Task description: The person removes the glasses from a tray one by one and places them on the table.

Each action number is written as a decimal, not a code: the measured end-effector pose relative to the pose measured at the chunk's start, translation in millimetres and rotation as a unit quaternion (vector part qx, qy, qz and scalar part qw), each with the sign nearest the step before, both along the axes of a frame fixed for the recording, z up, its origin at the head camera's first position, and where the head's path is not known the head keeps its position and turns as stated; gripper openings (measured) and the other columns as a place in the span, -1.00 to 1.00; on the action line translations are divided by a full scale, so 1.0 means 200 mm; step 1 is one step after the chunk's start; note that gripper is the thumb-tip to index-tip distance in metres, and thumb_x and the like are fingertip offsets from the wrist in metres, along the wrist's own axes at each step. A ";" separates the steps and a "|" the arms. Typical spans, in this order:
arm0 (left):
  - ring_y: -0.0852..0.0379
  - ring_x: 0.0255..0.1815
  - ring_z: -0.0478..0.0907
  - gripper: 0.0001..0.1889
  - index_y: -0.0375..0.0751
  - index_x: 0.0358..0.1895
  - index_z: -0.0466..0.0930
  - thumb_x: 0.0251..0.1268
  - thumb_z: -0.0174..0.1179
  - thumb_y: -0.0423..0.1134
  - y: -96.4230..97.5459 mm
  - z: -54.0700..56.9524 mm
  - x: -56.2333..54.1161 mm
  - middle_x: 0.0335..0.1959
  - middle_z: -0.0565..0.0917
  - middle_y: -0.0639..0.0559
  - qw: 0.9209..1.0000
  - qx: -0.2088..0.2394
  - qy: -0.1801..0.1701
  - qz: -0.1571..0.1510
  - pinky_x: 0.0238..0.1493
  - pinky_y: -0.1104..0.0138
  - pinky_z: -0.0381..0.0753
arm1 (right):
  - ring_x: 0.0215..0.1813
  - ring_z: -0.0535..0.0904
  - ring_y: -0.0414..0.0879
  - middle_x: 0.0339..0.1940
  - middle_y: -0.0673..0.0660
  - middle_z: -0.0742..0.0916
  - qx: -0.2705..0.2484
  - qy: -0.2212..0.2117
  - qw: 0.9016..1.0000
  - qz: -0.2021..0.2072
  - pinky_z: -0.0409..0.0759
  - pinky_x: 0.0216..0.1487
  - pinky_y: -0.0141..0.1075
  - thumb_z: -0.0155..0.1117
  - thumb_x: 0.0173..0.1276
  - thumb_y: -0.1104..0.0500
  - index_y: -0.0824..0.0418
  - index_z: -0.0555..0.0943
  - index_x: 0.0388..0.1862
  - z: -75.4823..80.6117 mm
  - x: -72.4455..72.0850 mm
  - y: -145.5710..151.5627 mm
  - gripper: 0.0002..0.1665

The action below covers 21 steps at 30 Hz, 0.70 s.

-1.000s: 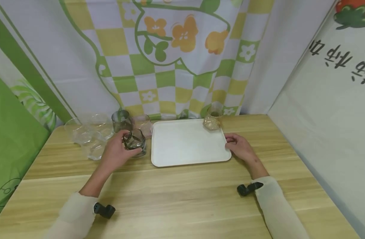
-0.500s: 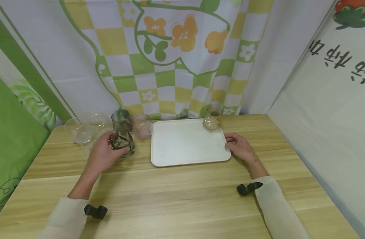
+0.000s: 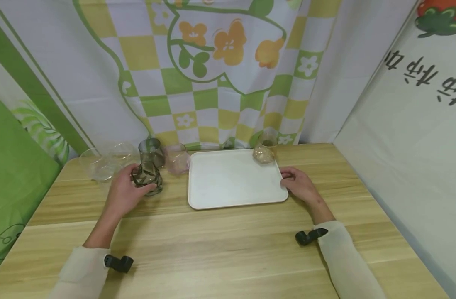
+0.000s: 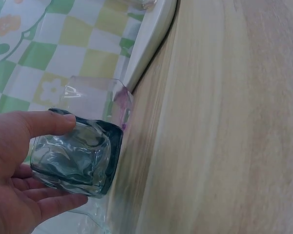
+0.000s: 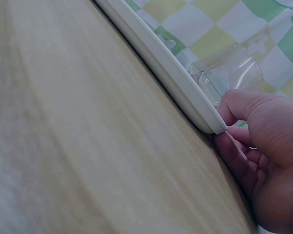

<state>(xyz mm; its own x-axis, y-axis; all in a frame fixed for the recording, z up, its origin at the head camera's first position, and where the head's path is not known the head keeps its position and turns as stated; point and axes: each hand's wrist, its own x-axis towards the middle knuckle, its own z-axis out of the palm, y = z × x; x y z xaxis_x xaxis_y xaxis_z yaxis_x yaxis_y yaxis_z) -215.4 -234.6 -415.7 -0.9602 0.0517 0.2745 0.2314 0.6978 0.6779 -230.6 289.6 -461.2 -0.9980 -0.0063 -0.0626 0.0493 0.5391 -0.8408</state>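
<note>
My left hand (image 3: pixel 123 192) grips a smoky grey glass tumbler (image 3: pixel 147 179), thumb on one side and fingers on the other. In the left wrist view this tumbler (image 4: pixel 78 158) shows wavy facets. Behind it stand a second dark grey glass (image 3: pixel 152 151) and a pinkish glass (image 3: pixel 177 161). My right hand (image 3: pixel 300 185) pinches the right edge of a white rectangular tray (image 3: pixel 233 180). In the right wrist view the thumb lies over the tray's rim (image 5: pixel 198 105), with fingers beneath it. An amber glass (image 3: pixel 264 153) stands at the tray's far right corner.
Several clear glasses cluster at the table's far left, one clear glass (image 3: pixel 89 162) outermost; my left hand partly hides them. A patterned curtain (image 3: pixel 228 99) hangs along the back edge of the wooden table (image 3: pixel 220 249). A white wall panel (image 3: pixel 410 137) borders the right.
My left hand has carried the grey tumbler leftward, away from the tray, slowing in the last half second. My right hand and the tray have stayed in place.
</note>
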 end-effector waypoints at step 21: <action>-0.55 0.28 0.32 -0.14 -0.64 0.45 0.17 0.35 0.40 -0.11 -0.05 0.00 0.00 0.25 0.39 -0.61 0.997 -0.054 -0.062 -0.007 0.24 -0.33 0.33 | 0.03 0.58 0.07 0.13 0.34 0.63 -0.008 0.004 1.000 -0.005 0.52 -0.06 -0.34 0.25 0.34 0.32 0.41 0.49 0.37 -0.01 0.00 -0.01 -0.40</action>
